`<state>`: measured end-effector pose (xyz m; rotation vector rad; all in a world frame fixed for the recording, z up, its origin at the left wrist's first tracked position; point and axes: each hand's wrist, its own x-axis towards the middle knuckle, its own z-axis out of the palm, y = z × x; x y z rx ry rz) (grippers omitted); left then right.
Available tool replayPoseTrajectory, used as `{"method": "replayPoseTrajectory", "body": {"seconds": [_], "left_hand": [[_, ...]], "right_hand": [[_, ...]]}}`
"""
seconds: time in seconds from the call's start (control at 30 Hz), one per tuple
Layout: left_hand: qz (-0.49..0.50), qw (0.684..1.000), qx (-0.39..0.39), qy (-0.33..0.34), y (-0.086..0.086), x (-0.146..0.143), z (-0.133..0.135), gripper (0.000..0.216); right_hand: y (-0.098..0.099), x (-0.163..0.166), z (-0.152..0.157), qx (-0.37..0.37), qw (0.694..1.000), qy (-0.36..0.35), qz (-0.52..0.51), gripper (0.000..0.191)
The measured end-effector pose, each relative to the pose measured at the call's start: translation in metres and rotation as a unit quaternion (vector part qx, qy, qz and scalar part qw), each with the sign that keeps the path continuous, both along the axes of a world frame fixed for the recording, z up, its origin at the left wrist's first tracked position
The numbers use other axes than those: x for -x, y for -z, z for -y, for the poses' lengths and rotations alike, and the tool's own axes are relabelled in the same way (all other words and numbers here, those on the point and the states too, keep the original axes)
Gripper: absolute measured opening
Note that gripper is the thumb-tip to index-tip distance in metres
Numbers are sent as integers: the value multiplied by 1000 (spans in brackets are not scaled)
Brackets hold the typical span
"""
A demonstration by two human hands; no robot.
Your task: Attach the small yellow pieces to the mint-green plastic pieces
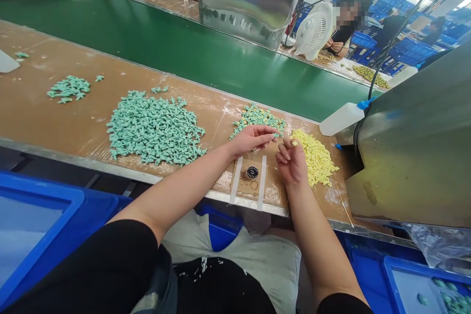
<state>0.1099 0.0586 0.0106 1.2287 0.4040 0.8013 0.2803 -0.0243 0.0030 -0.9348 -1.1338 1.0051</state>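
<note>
My left hand (250,139) pinches a small green piece (275,135) between thumb and fingertips. Close beside it, my right hand (293,163) has its fingers curled, with a small yellow piece (294,143) at the fingertips. Behind my left hand lies a pile of green pieces with yellow bits (257,117). A heap of yellow pieces (318,159) spreads just right of my right hand. Below the hands, a small round pot with dark contents (252,172) sits on cardboard between two white tape strips. To the left rests a large heap of green pieces (154,130).
A green conveyor belt (165,44) runs behind the brown worktop (44,113). A white bottle with a blue cap (342,118) leans by a metal housing (412,157) at right. Across the belt, a person (346,14) works near a white fan (314,29). Blue bins (73,201) stand below.
</note>
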Motion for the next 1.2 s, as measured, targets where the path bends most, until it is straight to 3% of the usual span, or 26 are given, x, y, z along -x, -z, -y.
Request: {"method": "replayPoseTrajectory", "body": {"seconds": [0.23, 0.43, 0.57, 0.77, 0.97, 1.2], "left_hand": [[-35, 999, -26, 16, 4, -3, 3, 42], [-70, 995, -40, -54, 14, -5, -2, 33], [-101, 990, -48, -88, 17, -6, -4, 28], [-118, 983, -103, -93, 15, -4, -1, 24], [-150, 972, -147, -107, 18, -4, -2, 20], [-227, 922, -290, -119, 13, 4, -4, 16]], "right_hand": [[6, 5, -5, -41, 988, 138, 54, 40], [5, 12, 2, -128, 958, 215, 139, 24], [7, 12, 4, -135, 932, 253, 223, 24], [5, 11, 5, -161, 892, 265, 328, 24], [5, 11, 5, -179, 876, 256, 367, 19], [6, 9, 8, -187, 870, 230, 394, 17]]}}
